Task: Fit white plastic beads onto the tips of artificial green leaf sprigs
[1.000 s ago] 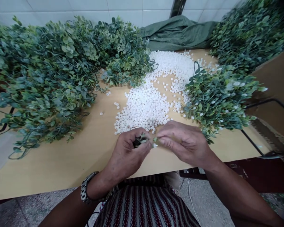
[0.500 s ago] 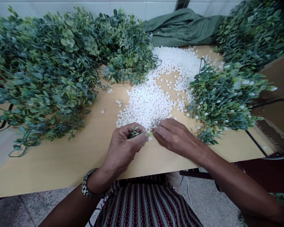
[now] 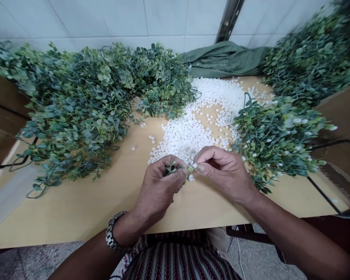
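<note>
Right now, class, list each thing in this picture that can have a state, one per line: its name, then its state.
left hand: closed around a small green sprig.
right hand: fingertips pinched on a white bead at the sprig's tip.
white beads: loose, spread over the table.
left foliage pile: heaped, hanging over the table edge.
right foliage pile: heaped, white beads among its leaves.
green cloth: crumpled against the wall.
wristwatch: on the left wrist.
</note>
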### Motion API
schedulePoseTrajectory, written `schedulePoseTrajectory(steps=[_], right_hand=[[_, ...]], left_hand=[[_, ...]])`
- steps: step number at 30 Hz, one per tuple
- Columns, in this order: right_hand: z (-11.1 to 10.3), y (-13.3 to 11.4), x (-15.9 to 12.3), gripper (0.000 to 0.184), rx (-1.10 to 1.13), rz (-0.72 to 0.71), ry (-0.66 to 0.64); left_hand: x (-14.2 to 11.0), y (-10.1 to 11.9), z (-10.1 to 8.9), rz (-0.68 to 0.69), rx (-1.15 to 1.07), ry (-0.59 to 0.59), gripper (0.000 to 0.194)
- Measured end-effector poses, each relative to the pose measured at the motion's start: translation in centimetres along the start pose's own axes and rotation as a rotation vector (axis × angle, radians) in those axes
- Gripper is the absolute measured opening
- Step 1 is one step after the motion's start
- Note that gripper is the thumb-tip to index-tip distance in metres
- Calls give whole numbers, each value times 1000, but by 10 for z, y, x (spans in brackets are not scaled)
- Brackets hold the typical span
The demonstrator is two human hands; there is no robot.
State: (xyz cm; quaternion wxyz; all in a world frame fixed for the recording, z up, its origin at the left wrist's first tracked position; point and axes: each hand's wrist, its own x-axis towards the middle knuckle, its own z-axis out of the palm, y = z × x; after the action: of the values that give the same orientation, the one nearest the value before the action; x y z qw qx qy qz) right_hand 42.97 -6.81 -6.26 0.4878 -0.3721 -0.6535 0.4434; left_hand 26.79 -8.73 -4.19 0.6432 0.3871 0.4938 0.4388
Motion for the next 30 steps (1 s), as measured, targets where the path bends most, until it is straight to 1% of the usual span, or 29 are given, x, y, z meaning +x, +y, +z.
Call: schedulePoseTrajectory(steps=[5,9,12,22,30], right_hand=[[2,6,-5,17,129,59,28],[3,8,-9,14,176,60,53],[4,9,-10,10,183,48,56],[7,6,-13,9,53,7,90],[10,6,-16,10,-54,-70,131]], left_hand=[[-1,-5,3,17,-40,2,10],[0,-7,4,78,-16,-13,7],[0,-8,5,106,9,-1,7],[-1,-9,8,180,76,55,8],[-2,-11,11,195,113,116,9]])
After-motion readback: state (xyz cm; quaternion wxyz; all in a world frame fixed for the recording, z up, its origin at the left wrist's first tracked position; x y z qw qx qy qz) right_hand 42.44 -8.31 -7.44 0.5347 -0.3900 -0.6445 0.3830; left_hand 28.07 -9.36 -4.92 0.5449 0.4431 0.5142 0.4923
